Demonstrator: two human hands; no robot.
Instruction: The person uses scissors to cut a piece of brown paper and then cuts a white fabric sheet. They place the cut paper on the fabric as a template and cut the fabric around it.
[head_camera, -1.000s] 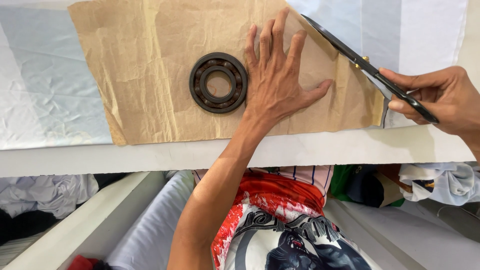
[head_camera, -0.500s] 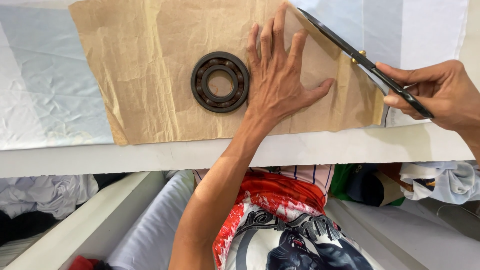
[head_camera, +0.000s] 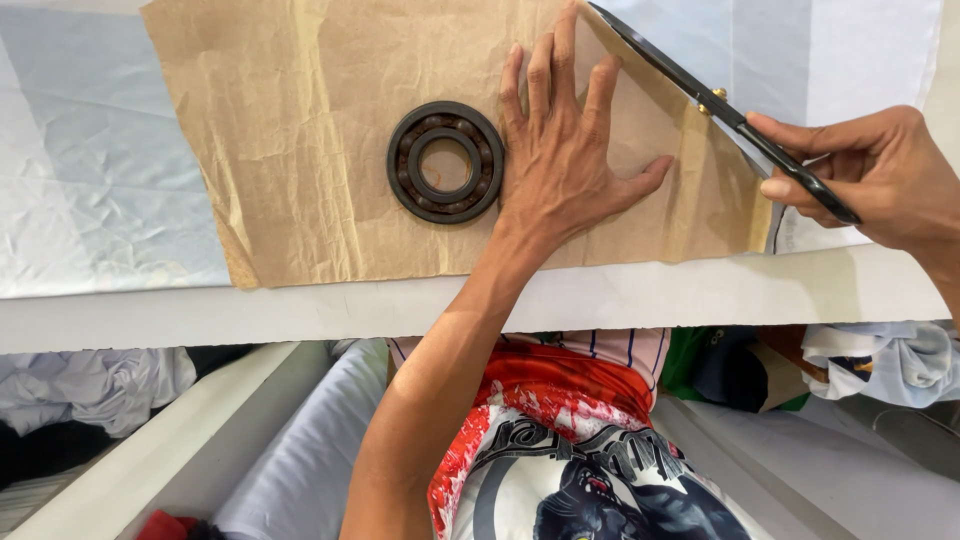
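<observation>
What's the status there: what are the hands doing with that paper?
Left hand flat on brown paper, beside the bearing ring. Right hand grips black scissors at the paper's right edge. Nothing in the way.

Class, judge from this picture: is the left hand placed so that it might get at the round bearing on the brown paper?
Probably yes. The left hand lies flat on the brown paper right beside the bearing, with nothing between them; the scissors are on its other side.

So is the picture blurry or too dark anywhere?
Head view: bright, even light and soft shadows; the left hand, the brown paper and the dark ring look sharp. No strong glare. The scissors in the right hand are crisp too. Only the clothes under the table edge sit dimmer.
</observation>
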